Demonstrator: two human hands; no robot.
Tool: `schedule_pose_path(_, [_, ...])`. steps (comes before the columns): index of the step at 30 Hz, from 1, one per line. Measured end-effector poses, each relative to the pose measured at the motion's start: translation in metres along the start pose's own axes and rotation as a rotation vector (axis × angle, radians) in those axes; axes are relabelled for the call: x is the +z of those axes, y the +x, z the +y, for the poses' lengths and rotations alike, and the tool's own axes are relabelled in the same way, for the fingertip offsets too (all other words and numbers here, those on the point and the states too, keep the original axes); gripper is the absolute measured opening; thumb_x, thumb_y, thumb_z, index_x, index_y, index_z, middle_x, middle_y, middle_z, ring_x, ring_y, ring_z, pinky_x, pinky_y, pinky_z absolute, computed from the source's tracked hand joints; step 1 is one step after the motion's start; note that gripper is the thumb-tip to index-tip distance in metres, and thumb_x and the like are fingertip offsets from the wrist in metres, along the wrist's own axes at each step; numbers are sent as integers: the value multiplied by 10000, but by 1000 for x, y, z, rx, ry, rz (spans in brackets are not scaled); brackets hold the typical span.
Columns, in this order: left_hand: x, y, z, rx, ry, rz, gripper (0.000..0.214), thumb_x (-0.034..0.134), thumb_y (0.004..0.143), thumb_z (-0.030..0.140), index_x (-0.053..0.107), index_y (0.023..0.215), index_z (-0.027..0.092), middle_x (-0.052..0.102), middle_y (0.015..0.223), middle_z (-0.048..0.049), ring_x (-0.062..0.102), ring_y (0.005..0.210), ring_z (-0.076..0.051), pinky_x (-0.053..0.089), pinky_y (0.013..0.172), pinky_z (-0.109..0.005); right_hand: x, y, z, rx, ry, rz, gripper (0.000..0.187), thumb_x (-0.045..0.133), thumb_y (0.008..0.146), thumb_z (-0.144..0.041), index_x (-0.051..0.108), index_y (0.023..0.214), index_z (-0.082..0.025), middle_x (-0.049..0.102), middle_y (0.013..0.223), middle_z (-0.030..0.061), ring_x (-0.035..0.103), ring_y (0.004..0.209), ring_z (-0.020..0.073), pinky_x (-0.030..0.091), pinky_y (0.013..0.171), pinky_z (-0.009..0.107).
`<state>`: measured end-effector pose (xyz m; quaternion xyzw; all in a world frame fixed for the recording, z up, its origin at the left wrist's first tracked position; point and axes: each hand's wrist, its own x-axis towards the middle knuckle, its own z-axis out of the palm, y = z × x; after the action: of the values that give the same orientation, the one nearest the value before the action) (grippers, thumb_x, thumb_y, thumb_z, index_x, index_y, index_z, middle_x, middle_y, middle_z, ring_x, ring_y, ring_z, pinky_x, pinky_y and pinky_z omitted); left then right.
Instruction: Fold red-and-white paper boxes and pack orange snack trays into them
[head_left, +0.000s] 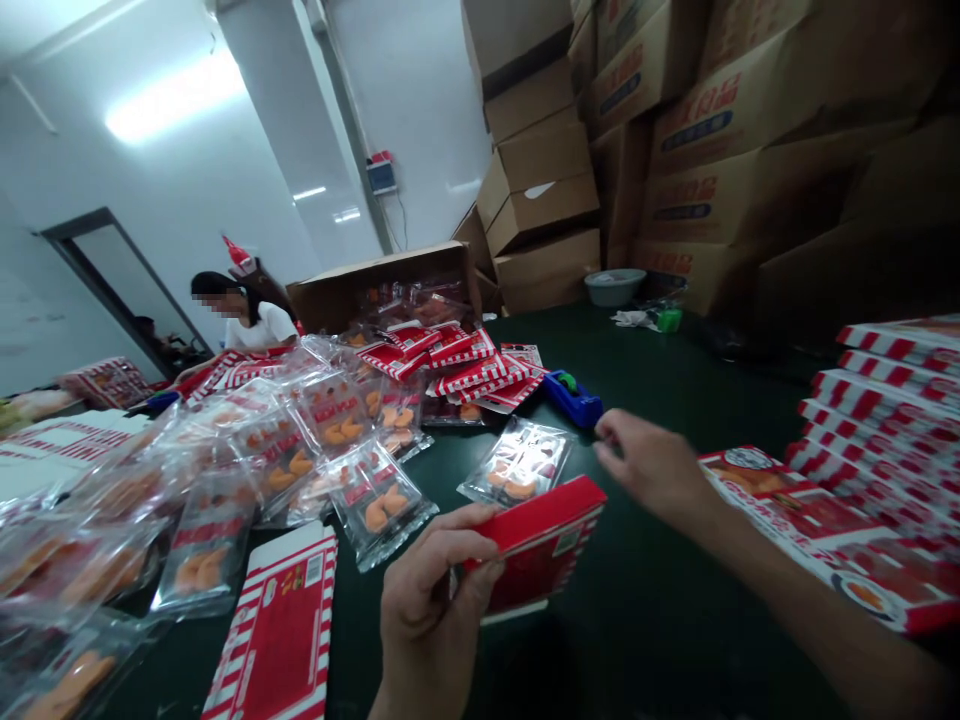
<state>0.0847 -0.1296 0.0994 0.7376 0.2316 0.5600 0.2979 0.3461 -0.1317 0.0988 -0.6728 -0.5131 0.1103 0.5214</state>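
Note:
My left hand [439,590] grips a small red carton [544,545] by its near left end, tilted above the dark green table. My right hand [649,465] is beside the front end of a blue tape dispenser [574,398] holding a green roll. Its fingers are curled together; whatever is between them, if anything, is too small to make out. Behind the carton lies a clear packet [517,460] with orange pieces inside. A flat red-and-white striped carton [277,630] lies to the left of my left hand.
Many clear packets [337,420] are heaped on the left, with striped cartons [472,365] behind. Filled boxes are stacked [885,430] at right. An open cardboard box [390,280], a grey bowl [615,288] and large boxes [697,180] stand at the back. Another person [259,325] sits far left.

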Motion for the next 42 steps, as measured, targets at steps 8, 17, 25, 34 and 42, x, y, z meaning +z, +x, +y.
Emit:
schedule_pose_path(8, [6,14,7,6,-225,-353,159,652,797,56,689,840,204,722,1014,-41,691,919,-172,555,849,-287,-4,6,-67,-195,259,-1294,472,742,681,-471,703,1074,-212,697,1050,79,633,959,254,491,822,347])
schedule_pose_path(17, [-12,11,-28,-156,-97,-52,95,646,805,104,666,828,194,727,991,-62,701,866,-174,577,707,-225,1,10,-24,187,791,-532,196,742,738,-318,700,861,-172,703,823,44,644,703,134,519,670,254])
schedule_pose_path(25, [27,5,-27,328,324,49,213,604,794,19,646,925,182,691,1054,-75,662,1010,-194,556,892,-333,-10,-44,-39,289,882,-466,225,714,767,-360,669,705,-149,569,491,-22,455,400,50,326,384,156])
schedule_pose_path(34, [50,-2,-31,568,379,-76,192,548,822,12,635,881,173,720,982,-94,661,1021,-217,553,896,-402,8,-58,-5,539,891,-506,310,774,686,-393,629,647,-122,554,457,-38,436,364,31,335,374,139])
schedule_pose_path(42, [50,1,-26,630,339,-82,184,544,825,8,639,879,156,726,970,-106,664,1016,-215,557,895,-382,17,-60,-6,569,941,-510,361,784,674,-430,589,647,-128,561,461,-48,462,349,29,356,353,123])
